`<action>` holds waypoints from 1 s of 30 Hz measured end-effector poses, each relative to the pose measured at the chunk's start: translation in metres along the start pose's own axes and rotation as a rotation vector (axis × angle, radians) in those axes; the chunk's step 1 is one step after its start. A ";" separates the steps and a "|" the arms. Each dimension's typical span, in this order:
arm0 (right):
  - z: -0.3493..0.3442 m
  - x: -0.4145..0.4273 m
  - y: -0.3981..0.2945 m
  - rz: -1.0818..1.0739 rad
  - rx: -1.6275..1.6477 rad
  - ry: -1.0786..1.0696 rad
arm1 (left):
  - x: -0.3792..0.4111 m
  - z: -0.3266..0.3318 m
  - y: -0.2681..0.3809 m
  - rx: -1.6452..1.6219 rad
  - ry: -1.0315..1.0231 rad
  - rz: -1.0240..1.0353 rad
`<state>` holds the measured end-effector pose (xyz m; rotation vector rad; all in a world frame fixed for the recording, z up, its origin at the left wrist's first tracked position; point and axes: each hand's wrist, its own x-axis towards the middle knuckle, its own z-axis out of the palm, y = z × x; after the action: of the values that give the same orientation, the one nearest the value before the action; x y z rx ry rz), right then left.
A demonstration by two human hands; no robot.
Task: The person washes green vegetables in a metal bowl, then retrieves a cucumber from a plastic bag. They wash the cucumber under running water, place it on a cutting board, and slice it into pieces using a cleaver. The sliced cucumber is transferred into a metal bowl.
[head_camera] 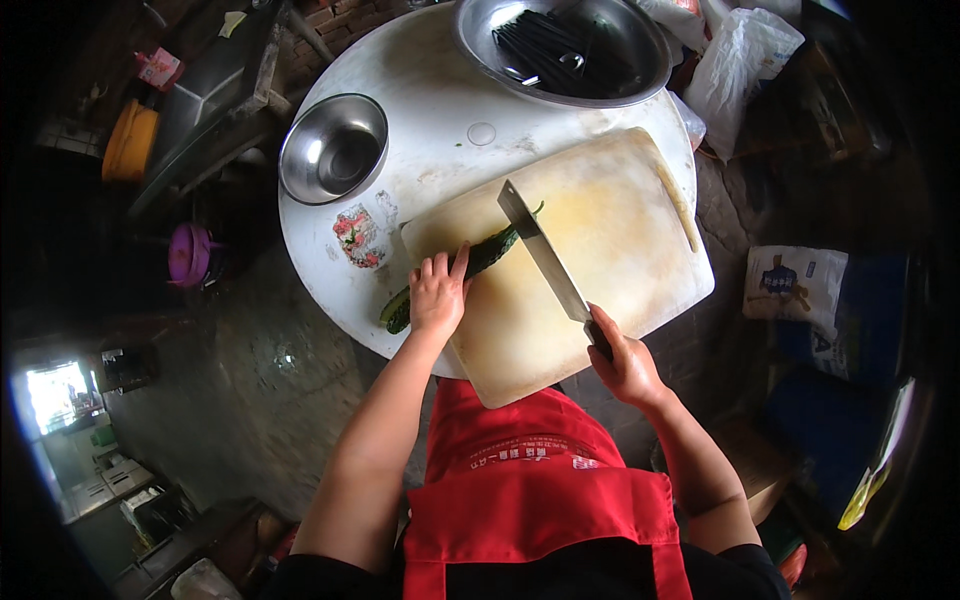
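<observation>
A dark green cucumber (491,250) lies slantwise across the left part of a worn, stained cutting board (600,225). My left hand (439,294) grips it around the middle, fingers on top. Its near end juts past the board's left edge; the thin stem end points to the far right. In my right hand (628,366) is the dark handle of a kitchen knife (546,255) with a broad blade. The blade crosses the cucumber's stem end in this view; whether it touches the skin I cannot tell.
The board rests on a round white table (420,67), overhanging its near edge. A steel bowl (334,148) stands at the left rim. A large steel basin (562,94) holding dark, stick-like things is at the back. Plastic bags (739,71) crowd the far right.
</observation>
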<state>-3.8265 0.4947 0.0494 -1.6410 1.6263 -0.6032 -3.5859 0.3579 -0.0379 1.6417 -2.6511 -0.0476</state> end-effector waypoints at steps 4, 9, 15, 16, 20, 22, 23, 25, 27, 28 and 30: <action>0.001 0.012 -0.005 -0.055 -0.074 0.007 | -0.001 0.001 -0.001 -0.018 -0.003 -0.010; 0.006 0.032 -0.003 0.031 -0.210 -0.057 | 0.001 -0.003 0.001 -0.046 -0.018 -0.025; 0.027 0.069 0.018 0.051 -0.180 0.027 | 0.001 -0.006 0.003 -0.072 0.007 -0.009; 0.024 0.074 0.019 0.071 -0.180 0.042 | 0.000 -0.008 0.005 -0.077 0.002 -0.007; 0.012 0.064 0.044 0.083 0.002 0.149 | -0.006 -0.006 0.016 -0.176 0.099 0.165; -0.006 0.051 0.031 0.302 0.202 0.082 | -0.006 -0.003 0.022 -0.206 0.105 0.199; -0.012 0.044 0.029 0.302 0.319 0.115 | -0.005 -0.004 0.025 -0.213 0.103 0.191; -0.019 0.032 0.026 0.337 0.619 0.193 | -0.009 -0.008 0.025 -0.184 0.115 0.191; -0.024 0.024 0.026 0.321 0.777 0.248 | -0.018 -0.008 0.025 -0.169 0.117 0.222; -0.026 0.022 0.026 0.313 0.815 0.263 | -0.023 -0.006 0.025 -0.169 0.113 0.254; -0.029 0.018 0.021 0.333 0.862 0.290 | -0.035 -0.002 0.027 -0.142 0.080 0.308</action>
<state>-3.8606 0.4737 0.0487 -0.6634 1.4663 -1.1892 -3.5943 0.4011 -0.0346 1.1572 -2.7331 -0.1571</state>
